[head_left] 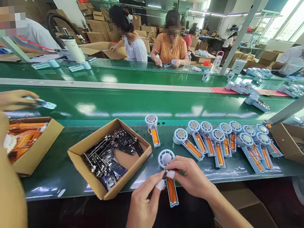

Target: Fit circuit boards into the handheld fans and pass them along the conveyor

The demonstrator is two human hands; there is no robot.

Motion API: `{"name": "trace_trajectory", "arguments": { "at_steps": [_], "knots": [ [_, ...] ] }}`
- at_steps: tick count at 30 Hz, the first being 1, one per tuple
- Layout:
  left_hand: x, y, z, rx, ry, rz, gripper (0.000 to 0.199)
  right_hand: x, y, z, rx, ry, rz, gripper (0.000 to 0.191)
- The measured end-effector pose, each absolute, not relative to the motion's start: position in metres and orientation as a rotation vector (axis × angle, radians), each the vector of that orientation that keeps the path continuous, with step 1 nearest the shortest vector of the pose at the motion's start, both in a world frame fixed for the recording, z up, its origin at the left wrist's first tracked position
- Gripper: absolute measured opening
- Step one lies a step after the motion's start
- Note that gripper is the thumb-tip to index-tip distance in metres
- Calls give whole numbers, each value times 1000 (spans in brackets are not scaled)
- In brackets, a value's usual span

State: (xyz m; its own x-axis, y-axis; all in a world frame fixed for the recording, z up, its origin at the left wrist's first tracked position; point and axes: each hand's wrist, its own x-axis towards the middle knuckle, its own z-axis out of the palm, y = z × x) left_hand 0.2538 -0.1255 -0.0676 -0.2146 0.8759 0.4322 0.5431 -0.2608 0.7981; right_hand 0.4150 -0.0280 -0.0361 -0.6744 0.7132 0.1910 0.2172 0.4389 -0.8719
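A light-blue handheld fan housing (172, 192), with an orange battery in its open handle, lies in front of me with its handle past the table edge. My left hand (146, 197) is closed in a pinch at the neck of this housing; a tiny dark part or wire end seems to be between its fingertips, too small to name. From the other side my right hand (191, 176) is closed, thumb and forefinger pressed at the same neck. White covers wrap a digit on each hand. Just beyond stands another fan housing (154, 135), also with a battery and wires.
Left of my hands, a cardboard box (86, 174) holds black circuit boards; further left is a box (35, 164) of orange batteries. Several battery-fitted fan housings (219, 148) lie at right beside another box (291, 143). A co-worker's hand (13, 100) reaches over the green conveyor (128, 94).
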Motion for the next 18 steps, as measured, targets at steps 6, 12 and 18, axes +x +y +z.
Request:
{"name": "trace_trajectory", "arguments": {
  "at_steps": [6, 12, 18],
  "knots": [
    [260, -125, -63, 1585, 1696, 1378, 30, 412, -34, -36, -917, -2073, 1128, 19],
    [271, -140, -56, 1258, 1615, 1283, 43, 427, -42, -36, -1130, -1875, 1561, 28],
    [267, -114, -71, 1003, 1637, 1108, 42, 420, -40, -42, -887, -1481, 1917, 25]
  ]
}}
